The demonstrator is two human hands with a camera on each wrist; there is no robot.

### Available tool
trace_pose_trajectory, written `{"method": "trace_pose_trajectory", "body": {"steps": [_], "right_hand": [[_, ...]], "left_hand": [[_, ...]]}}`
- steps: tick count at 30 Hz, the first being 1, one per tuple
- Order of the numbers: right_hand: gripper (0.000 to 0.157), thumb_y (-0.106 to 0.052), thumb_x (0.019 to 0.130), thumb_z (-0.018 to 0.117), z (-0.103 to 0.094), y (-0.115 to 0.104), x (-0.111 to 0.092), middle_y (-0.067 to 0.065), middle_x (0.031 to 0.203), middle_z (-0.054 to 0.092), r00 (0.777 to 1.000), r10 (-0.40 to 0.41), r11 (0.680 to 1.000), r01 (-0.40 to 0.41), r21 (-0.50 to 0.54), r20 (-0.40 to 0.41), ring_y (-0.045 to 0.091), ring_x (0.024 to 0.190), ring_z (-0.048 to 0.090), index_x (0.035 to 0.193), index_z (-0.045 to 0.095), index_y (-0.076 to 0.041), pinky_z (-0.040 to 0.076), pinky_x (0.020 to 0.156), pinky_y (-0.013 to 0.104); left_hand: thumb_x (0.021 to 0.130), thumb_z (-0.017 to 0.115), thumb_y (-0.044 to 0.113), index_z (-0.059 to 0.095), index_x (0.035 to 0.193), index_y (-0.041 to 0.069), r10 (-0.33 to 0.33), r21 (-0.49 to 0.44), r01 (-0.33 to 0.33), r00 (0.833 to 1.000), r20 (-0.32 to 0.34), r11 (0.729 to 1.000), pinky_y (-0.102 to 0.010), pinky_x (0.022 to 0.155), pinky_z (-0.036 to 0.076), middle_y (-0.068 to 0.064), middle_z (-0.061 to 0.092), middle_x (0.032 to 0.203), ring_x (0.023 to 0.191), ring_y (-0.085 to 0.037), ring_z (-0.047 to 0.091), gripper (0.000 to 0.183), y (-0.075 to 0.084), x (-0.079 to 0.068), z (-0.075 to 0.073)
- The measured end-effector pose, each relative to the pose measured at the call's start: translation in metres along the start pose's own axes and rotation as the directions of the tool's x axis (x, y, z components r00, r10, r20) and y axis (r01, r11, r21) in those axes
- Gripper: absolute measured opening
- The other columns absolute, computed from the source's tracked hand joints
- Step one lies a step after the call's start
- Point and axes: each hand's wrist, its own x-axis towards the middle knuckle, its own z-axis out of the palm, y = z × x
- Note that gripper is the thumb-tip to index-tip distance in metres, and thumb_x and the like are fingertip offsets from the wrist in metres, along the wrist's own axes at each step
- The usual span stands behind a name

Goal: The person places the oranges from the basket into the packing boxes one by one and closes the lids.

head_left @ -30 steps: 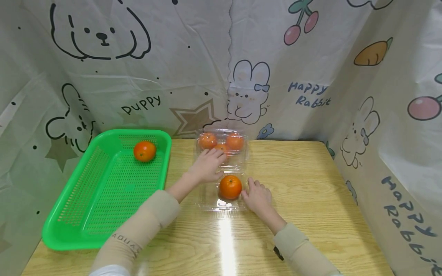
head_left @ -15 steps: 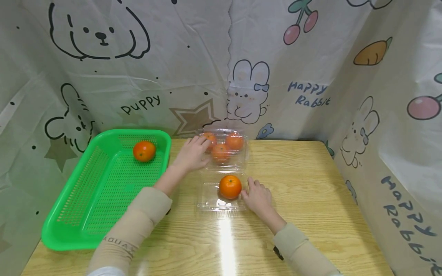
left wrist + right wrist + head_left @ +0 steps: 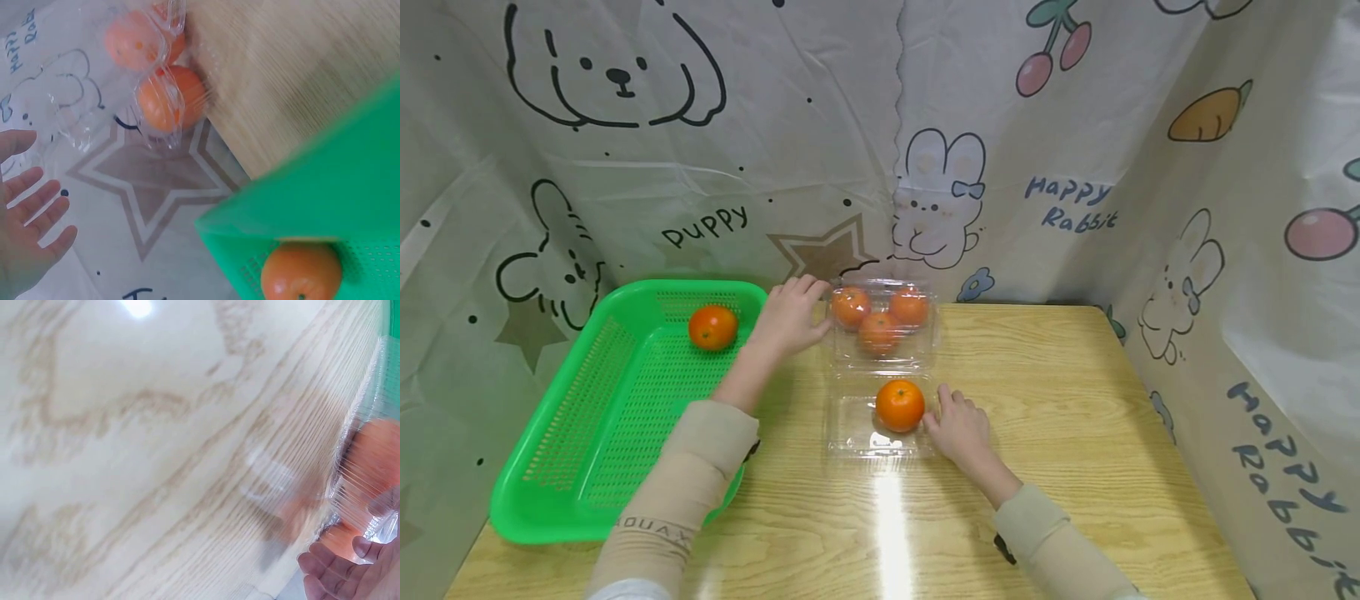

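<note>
A clear plastic clamshell box (image 3: 857, 429) lies unfolded on the table. Its far half holds three oranges (image 3: 880, 333), and a single orange (image 3: 900, 406) sits in the near half. My left hand (image 3: 788, 315) is between the box's far half and the green basket, holding nothing; its fingers are spread in the left wrist view. My right hand (image 3: 961, 429) stays beside the near half's right edge, thumb close to the plastic; whether it touches is unclear. In the right wrist view its fingers (image 3: 331, 575) are slightly bent. One more orange (image 3: 713, 327) lies in the basket.
The green plastic basket (image 3: 512, 508) takes up the left of the wooden table (image 3: 1045, 367). A printed cloth (image 3: 820, 125) hangs along the back and both sides. Bare wood shows right of the box and in front of it.
My left hand has moved left, from over the oranges in the box's far half to the side of the basket. The oranges there are now uncovered. My right hand has stayed put.
</note>
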Motion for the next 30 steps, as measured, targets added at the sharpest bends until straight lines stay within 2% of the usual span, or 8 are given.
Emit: {"method": "trace_pose_trajectory", "body": {"steps": [7, 14, 23, 30], "right_hand": [[0.032, -0.035, 0.083, 0.049, 0.0, 0.0, 0.0, 0.009, 0.083, 0.052, 1.0, -0.001, 1.0, 0.001, 0.0, -0.002, 0.026, 0.065, 0.051, 0.101, 0.046, -0.01, 0.042, 0.057, 0.038], [0.032, -0.035, 0.083, 0.05, 0.001, 0.0, 0.0, 0.009, 0.083, 0.053, 1.0, -0.001, 1.0, 0.001, 0.001, -0.005, 0.026, 0.066, 0.052, 0.102, 0.046, -0.009, 0.042, 0.056, 0.038], [0.033, -0.035, 0.084, 0.049, 0.0, -0.001, 0.0, 0.01, 0.086, 0.053, 1.0, 0.0, 1.0, 0.0, 0.001, 0.016, 0.025, 0.066, 0.051, 0.105, 0.046, -0.009, 0.043, 0.058, 0.037], [0.034, -0.036, 0.084, 0.048, 0.0, -0.001, 0.0, 0.01, 0.087, 0.054, 1.0, 0.004, 1.0, -0.004, -0.002, 0.015, 0.025, 0.067, 0.051, 0.106, 0.046, -0.01, 0.043, 0.059, 0.038]], "left_hand": [[0.082, 0.063, 0.025, 0.049, 0.122, 0.002, -0.054, 0.007, 0.054, 0.999, 0.007, 0.999, -0.049, 0.095, 0.036, -0.015, 0.05, 0.12, 0.11, -0.034, 0.045, 0.048, -0.012, -0.003, -0.006], [0.083, 0.061, 0.025, 0.049, 0.122, 0.002, -0.119, 0.005, 0.119, 0.993, 0.003, 0.993, -0.049, 0.093, 0.036, -0.016, 0.048, 0.121, 0.111, -0.034, 0.043, 0.047, -0.027, -0.007, -0.004], [0.083, 0.059, 0.022, 0.046, 0.124, -0.002, -0.187, 0.023, 0.188, 0.981, -0.049, 0.982, -0.051, 0.092, 0.036, -0.02, 0.046, 0.121, 0.11, -0.036, 0.041, 0.049, -0.051, -0.017, 0.003], [0.084, 0.055, 0.019, 0.046, 0.124, -0.004, -0.257, 0.015, 0.26, 0.961, -0.106, 0.965, -0.054, 0.094, 0.032, -0.022, 0.045, 0.122, 0.112, -0.039, 0.04, 0.047, -0.071, -0.026, 0.012]]}}
